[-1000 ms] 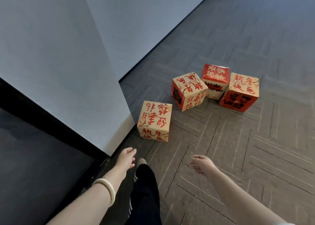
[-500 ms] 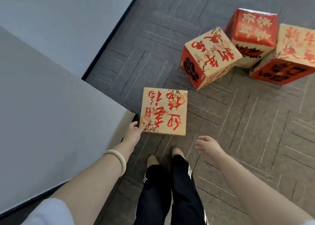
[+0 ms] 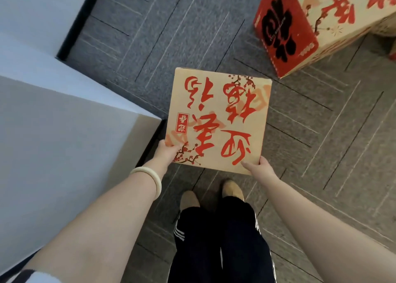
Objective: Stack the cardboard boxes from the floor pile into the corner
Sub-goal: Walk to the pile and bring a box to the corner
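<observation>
Grey carpet tiles (image 3: 171, 36) covered the floor, with a white wall (image 3: 53, 143) jutting out to my left. Just beyond my shoes (image 3: 232, 189) was a cardboard box (image 3: 218, 119) printed with red calligraphy, close to the wall's outer corner. My left hand (image 3: 166, 154), a pale bangle (image 3: 150, 177) on its wrist, gripped the near left corner with the thumb on top. My right hand (image 3: 260, 169) gripped the near right corner the same way, its fingers hidden below. A second box (image 3: 300, 32) sat tilted at the far right.
</observation>
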